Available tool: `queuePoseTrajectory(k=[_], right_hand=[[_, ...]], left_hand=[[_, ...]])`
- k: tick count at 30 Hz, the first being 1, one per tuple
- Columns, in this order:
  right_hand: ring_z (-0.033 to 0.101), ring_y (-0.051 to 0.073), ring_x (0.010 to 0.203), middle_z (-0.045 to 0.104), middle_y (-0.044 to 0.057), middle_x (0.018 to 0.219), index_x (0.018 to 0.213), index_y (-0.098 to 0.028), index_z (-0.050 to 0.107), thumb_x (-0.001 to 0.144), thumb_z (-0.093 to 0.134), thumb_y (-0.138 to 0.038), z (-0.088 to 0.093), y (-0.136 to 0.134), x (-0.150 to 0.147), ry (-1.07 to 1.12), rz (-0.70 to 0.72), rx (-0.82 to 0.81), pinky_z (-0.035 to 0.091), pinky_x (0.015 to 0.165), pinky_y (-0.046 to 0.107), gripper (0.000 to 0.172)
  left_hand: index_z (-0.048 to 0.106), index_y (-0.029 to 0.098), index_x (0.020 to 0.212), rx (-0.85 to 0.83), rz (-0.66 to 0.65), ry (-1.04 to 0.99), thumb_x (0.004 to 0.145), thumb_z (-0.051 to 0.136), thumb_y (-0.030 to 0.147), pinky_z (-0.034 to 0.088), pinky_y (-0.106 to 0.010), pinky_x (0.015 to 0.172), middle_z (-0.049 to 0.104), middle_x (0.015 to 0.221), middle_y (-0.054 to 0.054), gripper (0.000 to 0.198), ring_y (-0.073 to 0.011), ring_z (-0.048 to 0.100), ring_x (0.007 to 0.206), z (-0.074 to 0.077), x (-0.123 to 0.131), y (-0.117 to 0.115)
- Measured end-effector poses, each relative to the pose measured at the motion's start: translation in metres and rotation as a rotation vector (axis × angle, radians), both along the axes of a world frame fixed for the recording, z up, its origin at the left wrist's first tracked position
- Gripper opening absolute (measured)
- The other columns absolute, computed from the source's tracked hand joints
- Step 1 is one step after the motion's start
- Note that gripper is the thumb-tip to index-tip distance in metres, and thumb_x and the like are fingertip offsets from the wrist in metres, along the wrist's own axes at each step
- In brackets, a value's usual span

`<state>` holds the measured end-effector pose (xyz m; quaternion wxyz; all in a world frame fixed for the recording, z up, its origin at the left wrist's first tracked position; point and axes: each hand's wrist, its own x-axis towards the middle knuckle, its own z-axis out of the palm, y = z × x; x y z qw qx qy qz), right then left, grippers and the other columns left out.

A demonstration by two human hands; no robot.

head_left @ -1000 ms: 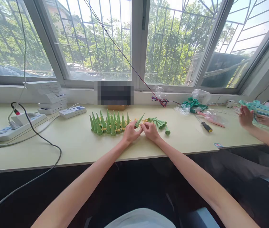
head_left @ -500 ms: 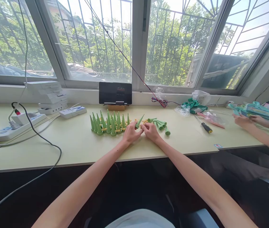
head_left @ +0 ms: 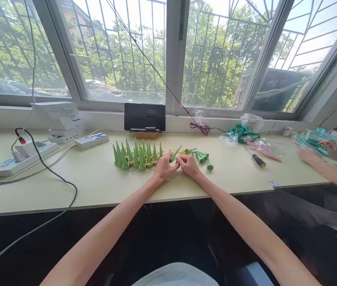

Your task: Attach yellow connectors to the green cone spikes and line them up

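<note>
My left hand (head_left: 165, 167) is closed around a green cone (head_left: 176, 153), its tip pointing up and to the right. Against it, my right hand (head_left: 188, 164) has its fingers pinched together at the cone's base; what they pinch is hidden. Left of my hands, several green cones (head_left: 136, 155) stand upright in rows, with small yellow pieces (head_left: 148, 163) around their lower parts. More green cones (head_left: 201, 155) lie on their sides to the right. Some yellow bits show just behind my fingers.
At the back a black tablet (head_left: 144, 117) leans on a stand. White boxes (head_left: 64, 119) and a power strip (head_left: 19, 159) with cables are at left. To the right lie a screwdriver (head_left: 258, 160), green bundles (head_left: 241, 132) and a co-worker's hands (head_left: 308, 154) by teal material.
My hands and the cone stay almost still. The co-worker's hands at the far right have shifted slightly over the teal material.
</note>
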<state>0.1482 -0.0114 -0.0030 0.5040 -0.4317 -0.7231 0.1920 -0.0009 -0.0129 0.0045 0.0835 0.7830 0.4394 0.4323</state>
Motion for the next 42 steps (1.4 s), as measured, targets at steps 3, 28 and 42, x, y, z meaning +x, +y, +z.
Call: queuePoseTrajectory(k=[3,28,42], right_hand=[[0.049,0.012,0.054,0.059,0.001,0.056,0.055,-0.017,0.059,0.085,0.050,-0.046,0.0003,0.0003,0.0000,-0.003,-0.017,-0.025,0.037,0.056,0.025,0.043],[0.053,0.014,0.057,0.062,0.003,0.058,0.055,-0.017,0.060,0.084,0.051,-0.043,0.0033,0.0009,0.0026,0.016,0.029,-0.084,0.042,0.061,0.027,0.039],[0.054,0.013,0.051,0.057,0.001,0.047,0.050,-0.018,0.061,0.088,0.047,-0.045,0.0095,-0.0060,0.0011,0.062,0.066,-0.115,0.043,0.060,0.026,0.049]], left_hand=[[0.059,0.018,0.095,-0.009,-0.016,-0.005,0.079,0.058,0.037,0.042,-0.027,0.063,0.060,0.085,-0.004,0.025,-0.0154,0.052,0.070,0.0002,0.0000,-0.0004],[0.059,0.017,0.093,-0.042,-0.007,0.005,0.078,0.059,0.038,0.041,-0.026,0.061,0.062,0.084,-0.004,0.026,-0.0150,0.053,0.068,0.0035,0.0012,-0.0032],[0.060,0.018,0.091,-0.057,-0.002,-0.009,0.080,0.056,0.045,0.042,-0.027,0.060,0.063,0.080,-0.004,0.029,-0.0146,0.053,0.064,0.0031,0.0018,-0.0035]])
